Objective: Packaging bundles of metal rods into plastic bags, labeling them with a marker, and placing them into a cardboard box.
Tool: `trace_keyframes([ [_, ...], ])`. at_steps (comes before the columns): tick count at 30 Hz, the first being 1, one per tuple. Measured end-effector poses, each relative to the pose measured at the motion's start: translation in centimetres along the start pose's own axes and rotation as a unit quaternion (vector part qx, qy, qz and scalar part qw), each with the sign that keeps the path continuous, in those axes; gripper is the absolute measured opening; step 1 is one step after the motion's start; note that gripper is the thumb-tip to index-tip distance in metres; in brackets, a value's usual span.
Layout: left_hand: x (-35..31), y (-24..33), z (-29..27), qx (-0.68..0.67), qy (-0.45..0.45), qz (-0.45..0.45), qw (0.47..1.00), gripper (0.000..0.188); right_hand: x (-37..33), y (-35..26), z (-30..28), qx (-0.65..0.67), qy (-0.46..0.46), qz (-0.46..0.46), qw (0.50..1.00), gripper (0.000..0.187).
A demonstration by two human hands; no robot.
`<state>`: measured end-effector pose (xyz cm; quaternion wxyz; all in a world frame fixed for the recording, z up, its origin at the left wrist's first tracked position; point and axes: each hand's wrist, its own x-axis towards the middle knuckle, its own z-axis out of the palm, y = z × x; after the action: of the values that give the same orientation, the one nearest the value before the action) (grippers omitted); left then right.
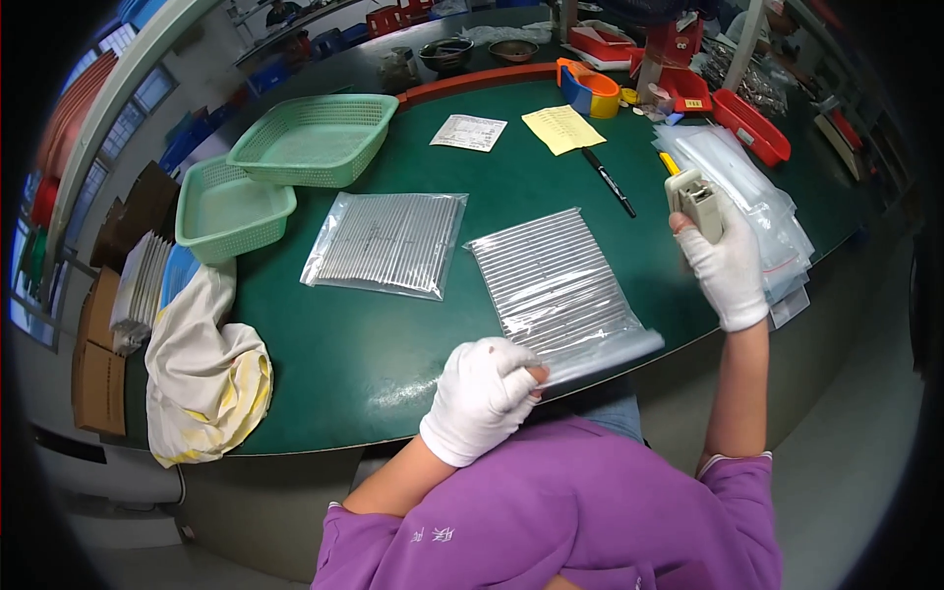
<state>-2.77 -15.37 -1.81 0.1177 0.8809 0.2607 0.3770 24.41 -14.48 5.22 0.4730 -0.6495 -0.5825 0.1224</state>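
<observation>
Metal rods lie side by side in a clear plastic bag [556, 275] in front of me on the green table. My left hand [480, 401], in a white glove with bare fingertips showing, is closed on the bag's near edge, where the loose plastic is folded over. To the right, my gloved right hand [730, 264] is raised and wrapped round a cream stapler [696, 204], held apart from the bag. A second clear bag of rods [386, 244] lies flat to the left, touched by neither hand.
Two green baskets [313, 140] overlap at the far left, above a crumpled cloth [208, 364]. A black marker [610, 183], a yellow slip [562, 130] and a white slip [469, 133] lie farther back. Empty plastic bags [733, 182] and red bins [749, 128] are at the right.
</observation>
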Motion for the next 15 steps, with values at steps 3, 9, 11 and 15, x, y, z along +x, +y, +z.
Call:
trace_keyframes([
  [3, -0.9, 0.1, -0.1, 0.036, -0.061, 0.082, 0.994, 0.038, 1.6, 2.5, -0.9, -0.309, -0.094, -0.015, 0.946, 0.034],
  [9, -1.3, 0.7, 0.2, 0.064, -0.033, 0.038, 0.997, 0.048, 4.7, 4.8, -0.9, -0.403, -0.212, -0.034, 0.89, 0.035],
  [11, -1.2, 0.7, 0.3, 0.05, 0.003, -0.005, 0.999, 0.045, 4.6, 5.2, -0.9, -0.409, -0.212, -0.048, 0.887, 0.034],
  [15, -0.9, 0.9, -0.2, 0.089, -0.027, 0.025, 0.995, 0.037, 1.7, 3.0, -0.7, -0.163, -0.176, -0.284, 0.928, 0.031],
])
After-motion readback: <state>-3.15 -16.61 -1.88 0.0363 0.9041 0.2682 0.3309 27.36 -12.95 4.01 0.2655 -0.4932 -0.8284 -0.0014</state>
